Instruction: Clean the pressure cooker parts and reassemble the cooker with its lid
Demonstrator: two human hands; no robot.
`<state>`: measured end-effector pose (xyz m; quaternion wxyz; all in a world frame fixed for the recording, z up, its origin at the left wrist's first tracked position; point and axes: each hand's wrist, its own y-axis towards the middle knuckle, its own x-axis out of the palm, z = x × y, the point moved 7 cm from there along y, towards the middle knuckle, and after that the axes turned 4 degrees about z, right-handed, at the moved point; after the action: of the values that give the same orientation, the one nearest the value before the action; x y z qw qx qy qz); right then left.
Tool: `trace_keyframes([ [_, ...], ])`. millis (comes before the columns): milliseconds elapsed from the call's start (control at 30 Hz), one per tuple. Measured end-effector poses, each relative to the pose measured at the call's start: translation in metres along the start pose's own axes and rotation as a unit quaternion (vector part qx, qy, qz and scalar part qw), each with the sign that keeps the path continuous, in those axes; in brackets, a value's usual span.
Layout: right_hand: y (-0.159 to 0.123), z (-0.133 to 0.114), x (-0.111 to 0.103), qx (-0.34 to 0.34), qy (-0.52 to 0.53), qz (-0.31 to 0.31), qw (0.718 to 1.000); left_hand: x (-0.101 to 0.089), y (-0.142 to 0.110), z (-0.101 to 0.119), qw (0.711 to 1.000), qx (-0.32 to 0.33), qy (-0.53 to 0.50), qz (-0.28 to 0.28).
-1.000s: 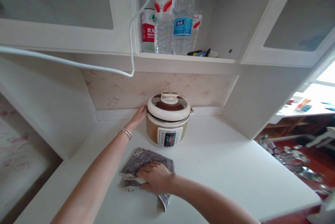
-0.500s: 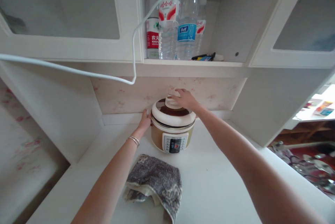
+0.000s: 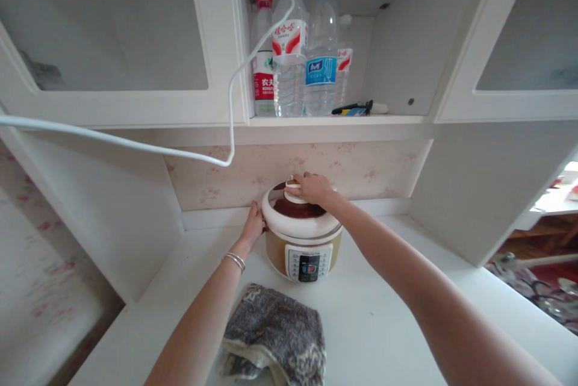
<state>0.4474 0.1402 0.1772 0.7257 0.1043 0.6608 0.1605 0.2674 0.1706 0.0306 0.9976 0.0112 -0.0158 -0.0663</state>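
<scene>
An electric pressure cooker [image 3: 276,252] with a gold body and a control panel [image 3: 309,263] stands upright on the white counter. Its white-rimmed lid [image 3: 300,228] has a glossy brown top and a white handle [image 3: 293,198]. My right hand [image 3: 315,188] is closed over that handle, the wrist coming in from the right. At the cooker's left side, my left hand [image 3: 253,224] grips its edge; some fingertips are hidden behind the body. A grey patterned cloth [image 3: 284,329] lies crumpled on the counter in front of the cooker.
Above, an open cupboard shelf [image 3: 397,119] holds several plastic bottles [image 3: 321,73] and small dark items [image 3: 354,109]. A white cable [image 3: 180,149] hangs across the upper left. Side panels [image 3: 492,181] flank the counter [image 3: 383,326].
My right fingers have come down and closed on the lid handle. The dark gap under the lid's front rim has closed. The camera has tilted up slightly, so everything appears lower.
</scene>
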Motion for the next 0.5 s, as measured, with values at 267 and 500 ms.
trace_keyframes([
  [267, -0.005, -0.002, -0.001, -0.001, -0.016, 0.009, 1.0, -0.01, 0.004, -0.009, 0.998, -0.053, 0.013, 0.026],
  [500, -0.001, 0.004, 0.0, -0.08, -0.017, 0.022, 0.996, -0.005, -0.002, -0.001, 0.998, -0.041, 0.038, 0.009],
])
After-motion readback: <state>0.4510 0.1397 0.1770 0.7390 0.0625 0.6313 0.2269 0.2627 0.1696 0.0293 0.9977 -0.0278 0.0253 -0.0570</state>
